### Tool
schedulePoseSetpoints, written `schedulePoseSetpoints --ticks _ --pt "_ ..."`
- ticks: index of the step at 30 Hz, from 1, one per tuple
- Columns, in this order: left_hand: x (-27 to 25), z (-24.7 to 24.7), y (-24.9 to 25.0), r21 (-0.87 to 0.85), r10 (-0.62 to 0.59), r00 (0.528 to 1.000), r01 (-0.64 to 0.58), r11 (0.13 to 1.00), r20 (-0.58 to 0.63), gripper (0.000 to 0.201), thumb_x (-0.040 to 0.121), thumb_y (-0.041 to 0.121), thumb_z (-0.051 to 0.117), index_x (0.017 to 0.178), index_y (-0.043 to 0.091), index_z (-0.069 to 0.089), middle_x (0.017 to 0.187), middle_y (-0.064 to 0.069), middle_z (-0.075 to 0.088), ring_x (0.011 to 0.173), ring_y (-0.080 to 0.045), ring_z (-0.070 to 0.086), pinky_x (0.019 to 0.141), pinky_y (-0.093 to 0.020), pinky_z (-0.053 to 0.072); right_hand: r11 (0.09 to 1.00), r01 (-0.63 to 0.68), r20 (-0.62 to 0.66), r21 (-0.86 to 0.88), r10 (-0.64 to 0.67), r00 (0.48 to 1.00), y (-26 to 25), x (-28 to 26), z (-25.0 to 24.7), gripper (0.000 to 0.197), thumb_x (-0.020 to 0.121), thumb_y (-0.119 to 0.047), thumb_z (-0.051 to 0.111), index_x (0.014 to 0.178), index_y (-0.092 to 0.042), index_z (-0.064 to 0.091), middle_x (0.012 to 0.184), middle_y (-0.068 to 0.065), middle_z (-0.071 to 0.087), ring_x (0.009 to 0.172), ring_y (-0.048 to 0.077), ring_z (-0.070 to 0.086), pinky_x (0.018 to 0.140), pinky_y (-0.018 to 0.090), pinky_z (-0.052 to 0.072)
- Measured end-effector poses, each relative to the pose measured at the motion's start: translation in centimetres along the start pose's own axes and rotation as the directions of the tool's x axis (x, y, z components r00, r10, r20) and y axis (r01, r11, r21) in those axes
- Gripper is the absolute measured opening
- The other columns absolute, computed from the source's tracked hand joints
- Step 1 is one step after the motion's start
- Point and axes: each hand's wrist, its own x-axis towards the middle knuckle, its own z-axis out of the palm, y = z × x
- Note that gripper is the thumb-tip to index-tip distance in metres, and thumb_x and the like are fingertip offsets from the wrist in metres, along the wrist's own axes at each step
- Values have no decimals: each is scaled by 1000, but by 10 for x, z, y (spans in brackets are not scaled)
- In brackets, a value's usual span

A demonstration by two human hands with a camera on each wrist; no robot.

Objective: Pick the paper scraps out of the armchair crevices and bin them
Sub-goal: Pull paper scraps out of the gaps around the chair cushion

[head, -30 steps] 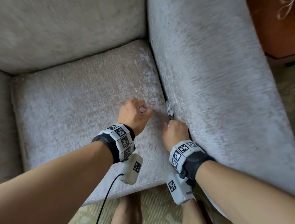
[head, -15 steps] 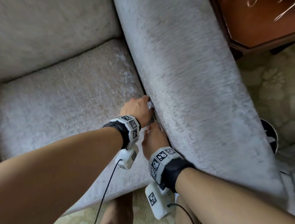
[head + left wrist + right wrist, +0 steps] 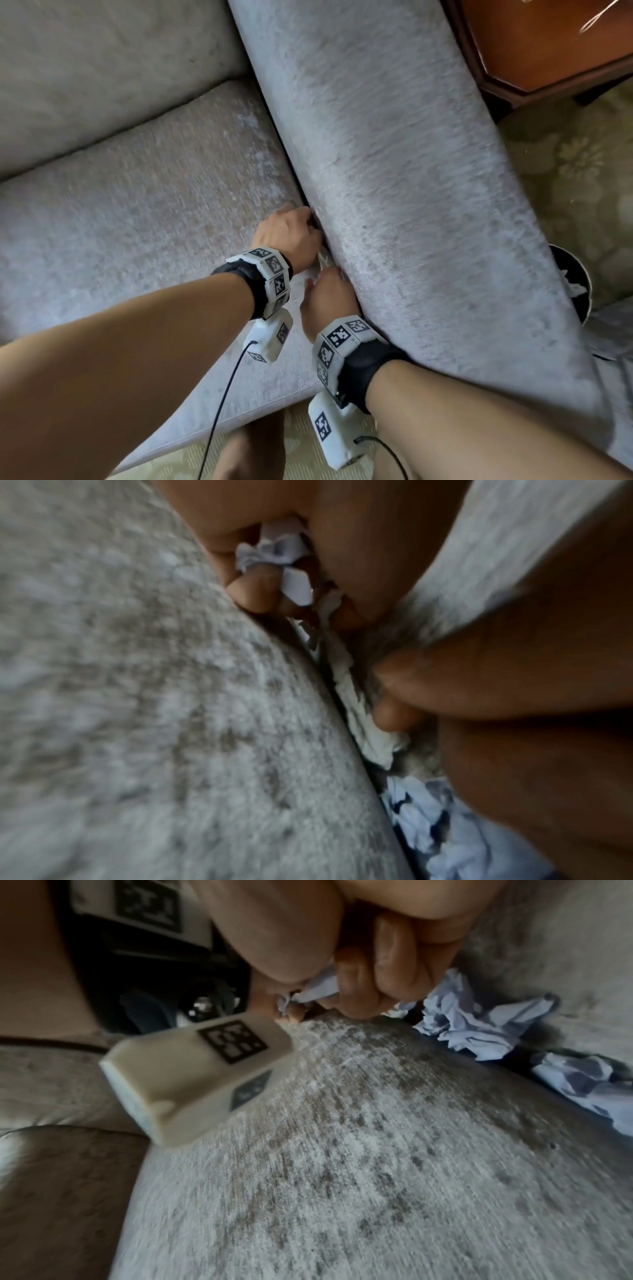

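My left hand is at the crevice between the seat cushion and the right armrest. Its curled fingers hold white paper scraps against the palm. Just below it along the same crevice, my right hand pinches a crumpled paper scrap. A torn paper strip lies wedged in the gap between both hands, seen in the head view as a small paper scrap. More crumpled paper sits deeper in the crevice. A black round bin with paper in it stands on the floor past the armrest.
A dark wooden table stands at the upper right beyond the armrest. Patterned carpet covers the floor. The backrest rises at the upper left. A cable hangs from the left wrist camera.
My left hand has moved from the seat cushion rightward to the crevice, next to my right hand. The view has swung right, and the bin and the table now show.
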Motion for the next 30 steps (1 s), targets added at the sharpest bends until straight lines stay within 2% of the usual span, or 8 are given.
schedulePoseSetpoints --ticks 5,7,11,13,16,20,25,30 --pt "-15 -20 -25 -191 -93 996 92 977 1 19 87 25 48 69 20 43 76 -2 56 71 -29 53 58 -32 39 996 -7 -184 -90 -9 983 4 -1 16 43 95 -17 44 135 -4 38 120 16 59 105 31 59 85 30 47" --pt "-20 -27 -34 -242 -104 994 98 965 -13 18 88 26 48 73 16 44 70 -4 57 66 -29 53 53 -33 42 988 -3 -290 -152 -42 956 6 2 23 49 94 -16 46 141 -7 35 112 13 65 97 28 64 80 33 52" --pt "-32 -36 -52 -318 -110 992 83 944 -68 9 91 17 44 83 16 49 65 -1 58 58 -20 52 48 -26 37 990 -19 -318 -143 -28 948 2 13 27 46 95 -15 42 140 -12 36 113 13 66 96 34 64 77 38 52" --pt "-39 -39 -61 -345 -110 991 79 935 -73 18 92 12 41 90 23 55 61 2 59 53 -16 55 45 -23 39 986 -37 -331 -163 -19 943 2 17 31 39 93 -14 42 132 -11 43 110 14 67 93 35 65 73 37 52" --pt "-47 -37 -76 -336 -111 992 84 938 -64 27 89 10 42 84 27 63 65 5 64 56 -10 57 48 -20 37 964 -118 -296 -237 44 954 4 15 34 29 88 -10 47 117 -8 48 103 18 67 88 35 66 62 31 47" --pt "-56 -32 -87 -356 -113 992 84 931 -60 28 88 8 44 77 20 67 78 0 70 59 -8 56 45 -11 32 897 -194 -211 -398 116 971 6 7 34 29 87 -12 56 114 -4 48 107 19 64 94 35 65 61 31 45" --pt "-66 -32 -89 -391 -90 995 65 918 -44 28 89 9 43 78 19 67 72 0 69 56 -12 59 43 -15 37 740 -124 -138 -662 42 989 11 8 36 27 91 0 41 113 4 56 110 17 66 103 34 64 77 38 54" --pt "-69 -29 -89 -424 -88 995 60 904 -47 27 89 8 44 78 15 67 61 6 61 46 -6 49 38 -10 29 643 -40 -54 -765 -3 999 13 6 35 35 91 6 34 109 1 63 112 14 65 105 33 63 75 37 52"
